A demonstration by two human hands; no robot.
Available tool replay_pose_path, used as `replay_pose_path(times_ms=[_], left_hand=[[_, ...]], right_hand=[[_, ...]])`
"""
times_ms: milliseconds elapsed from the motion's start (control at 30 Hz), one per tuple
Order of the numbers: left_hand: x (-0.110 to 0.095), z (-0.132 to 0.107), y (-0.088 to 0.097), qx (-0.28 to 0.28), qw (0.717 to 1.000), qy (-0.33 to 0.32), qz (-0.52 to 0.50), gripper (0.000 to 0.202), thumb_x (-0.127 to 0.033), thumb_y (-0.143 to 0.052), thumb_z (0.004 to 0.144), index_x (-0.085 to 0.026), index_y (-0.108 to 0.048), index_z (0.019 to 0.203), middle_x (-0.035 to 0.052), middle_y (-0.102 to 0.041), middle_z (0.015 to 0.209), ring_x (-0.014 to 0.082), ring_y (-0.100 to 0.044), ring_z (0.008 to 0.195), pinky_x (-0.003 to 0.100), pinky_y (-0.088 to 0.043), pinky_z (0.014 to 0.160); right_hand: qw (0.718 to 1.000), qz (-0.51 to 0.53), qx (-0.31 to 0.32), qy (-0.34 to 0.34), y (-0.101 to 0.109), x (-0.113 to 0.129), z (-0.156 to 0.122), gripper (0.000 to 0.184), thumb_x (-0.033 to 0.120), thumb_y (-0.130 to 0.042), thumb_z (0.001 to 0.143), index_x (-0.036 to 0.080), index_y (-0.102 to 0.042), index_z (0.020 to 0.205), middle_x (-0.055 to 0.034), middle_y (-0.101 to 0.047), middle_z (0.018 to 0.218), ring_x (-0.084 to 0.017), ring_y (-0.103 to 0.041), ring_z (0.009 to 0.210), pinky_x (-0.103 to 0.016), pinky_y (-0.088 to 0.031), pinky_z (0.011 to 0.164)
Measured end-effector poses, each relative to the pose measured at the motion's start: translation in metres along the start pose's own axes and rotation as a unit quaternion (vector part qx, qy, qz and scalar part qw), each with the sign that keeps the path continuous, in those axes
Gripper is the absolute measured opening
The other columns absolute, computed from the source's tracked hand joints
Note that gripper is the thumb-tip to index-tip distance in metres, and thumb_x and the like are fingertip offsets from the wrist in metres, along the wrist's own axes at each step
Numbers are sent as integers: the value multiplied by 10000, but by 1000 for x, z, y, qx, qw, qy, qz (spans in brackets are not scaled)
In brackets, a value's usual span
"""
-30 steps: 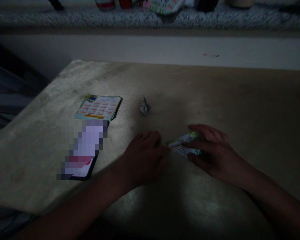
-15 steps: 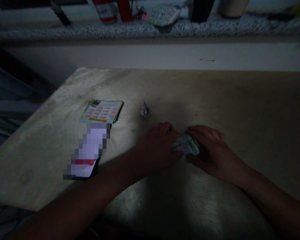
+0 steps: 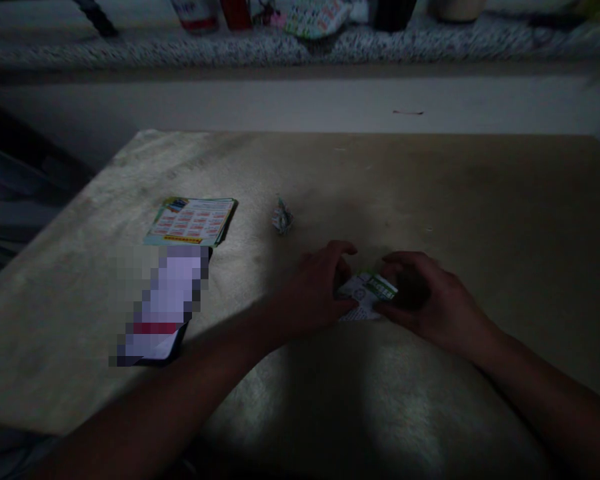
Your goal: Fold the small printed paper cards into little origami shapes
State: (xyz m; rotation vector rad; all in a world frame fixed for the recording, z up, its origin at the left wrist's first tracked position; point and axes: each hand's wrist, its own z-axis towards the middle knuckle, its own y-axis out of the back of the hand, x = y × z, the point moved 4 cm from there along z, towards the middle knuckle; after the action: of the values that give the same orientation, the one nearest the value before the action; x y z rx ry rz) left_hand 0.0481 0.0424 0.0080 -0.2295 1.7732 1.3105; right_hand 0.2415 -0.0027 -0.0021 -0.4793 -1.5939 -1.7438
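Observation:
A small printed paper (image 3: 365, 294), white with green, lies on the worn table (image 3: 480, 213) between both my hands. My left hand (image 3: 314, 288) pinches its left edge with curled fingers. My right hand (image 3: 424, 300) grips its right side, fingers bent over it. The paper looks partly folded. A small folded paper piece (image 3: 282, 218) sits on the table a little beyond my left hand.
A stack of printed leaflets (image 3: 191, 221) lies at the left. A phone (image 3: 163, 307) with a lit screen rests just in front of the stack. A speckled ledge (image 3: 300, 43) with bottles and other items runs behind the table. The scene is dim.
My left hand moved right from the bare table onto the paper. Both hands now hold it together, and the paper looks more folded than a second ago.

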Motion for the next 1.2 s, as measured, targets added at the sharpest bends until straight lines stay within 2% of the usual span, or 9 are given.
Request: replay_pose_path(times_ms=[100, 267, 367, 467, 567, 667, 867, 1033, 1200], left_hand=[[1, 0, 0, 9, 1000, -2, 0, 719, -203, -810, 674, -219, -503, 1324, -8, -668, 896, 176, -627, 819, 365, -491, 875], [1, 1, 5, 18, 998, -44, 40, 353, -205, -776, 725, -206, -702, 1070, 6, -714, 920, 184, -654, 848, 334, -507, 801], [0, 1, 7, 19, 997, -67, 13, 221, -209, -770, 750, -186, -736, 967, -1, -710, 854, 156, -645, 766, 294, -503, 728], [0, 1, 7, 11, 996, -71, -51, 183, -227, -765, 778, -177, -743, 953, -6, -697, 817, 136, -635, 717, 258, -485, 666], [-1, 0, 10, -12, 993, -96, -60, 173, -255, -755, 808, -174, -742, 961, 2, -697, 827, 142, -641, 750, 272, -485, 707], [-5, -2, 13, -43, 987, -157, -9, 166, -264, -726, 835, -195, -738, 986, 13, -702, 871, 163, -647, 847, 317, -476, 820], [-11, -13, 15, -125, 943, -285, 116, 95, -195, -653, 876, -216, -732, 925, 25, -680, 878, 157, -617, 877, 346, -420, 889], [-19, -20, 8, -166, 909, -328, 197, 88, -206, -613, 920, -222, -692, 885, 14, -677, 855, 139, -594, 823, 344, -413, 867], [-21, -21, 3, -166, 890, -348, 244, 88, -197, -586, 943, -207, -667, 911, 17, -677, 869, 139, -573, 798, 351, -402, 876]], right_hand=[[998, 58, 16, -19, -2, -6, -3, 688, 292, -782, 766, 281, -455, 1370, -70, -685, 1089, -283, -695, 989, -453, -566, 861], [998, 62, 20, -5, -1, -7, -4, 667, 297, -773, 787, 266, -473, 1382, -63, -704, 1056, -248, -722, 886, -399, -594, 767], [999, 43, 7, 18, 1, -3, -2, 565, 288, -756, 799, 247, -537, 1319, -64, -730, 992, -255, -730, 864, -402, -594, 746], [998, 17, -14, 52, 3, 3, 0, 394, 263, -733, 815, 246, -607, 1188, -77, -735, 1020, -258, -726, 892, -395, -585, 735], [995, 20, -17, 99, 6, 8, 3, 211, 219, -727, 826, 248, -647, 1019, -47, -726, 912, -229, -707, 840, -372, -560, 710], [986, 39, -23, 163, 11, 14, 4, 117, 171, -725, 831, 248, -660, 892, -17, -708, 792, -216, -684, 795, -393, -530, 747], [971, -15, -70, 228, 20, 23, 2, 182, 87, -677, 837, 255, -669, 906, -17, -731, 821, -216, -682, 803, -449, -492, 837], [958, -94, -65, 264, 21, 30, -2, 206, 108, -632, 860, 258, -659, 999, -33, -748, 899, -237, -693, 877, -489, -463, 927], [951, -134, -48, 274, 21, 30, -5, 240, 103, -625, 857, 273, -661, 1023, -31, -747, 935, -249, -686, 912, -505, -437, 967]])
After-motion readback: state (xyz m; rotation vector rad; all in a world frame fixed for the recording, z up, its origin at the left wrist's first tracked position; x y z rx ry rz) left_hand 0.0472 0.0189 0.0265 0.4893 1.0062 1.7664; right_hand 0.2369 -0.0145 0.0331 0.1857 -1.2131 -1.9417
